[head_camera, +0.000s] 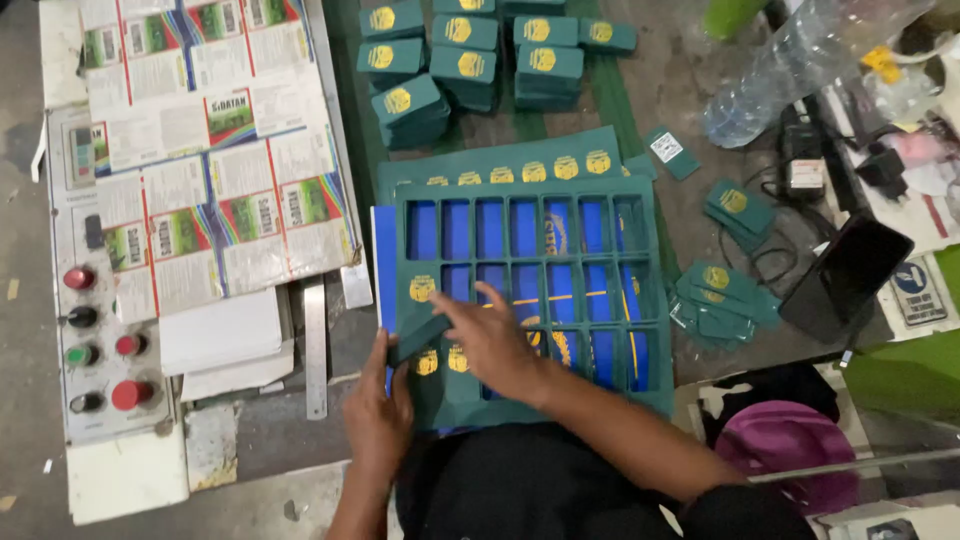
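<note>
- Head view is looking down on a work surface w/ a dark green die-cut sheet lying flat, its punched-out windows showing blue backing underneath.
- Left hand is sitting at the sheet's lower left corner, fingers curled narrow & gripping a small stack of green cards by its lower end; stack is tilting up toward the right.
- Right hand is reaching over the sheet's lower left area, fingers spread fairly wide, index pointing up-left, fingertips touching the sheet just beside the card stack. Can't tell if it's pinching anything.
- Several green pieces w/ gold round emblems are still sitting in the sheet's left column & bottom row, near both hands.
- Another green sheet strip w/ a row of gold emblems is poking out above the die-cut sheet.
- Piles of finished green cards are standing in rows at the top; looser fanned piles are lying right of the sheet.
- Printed label sheets are covering a control panel w/ red & green buttons on the left; metal ruler is lying betw. panel & sheet.
- Clear plastic bottle is lying top right; dark phone is sitting at the right.
</note>
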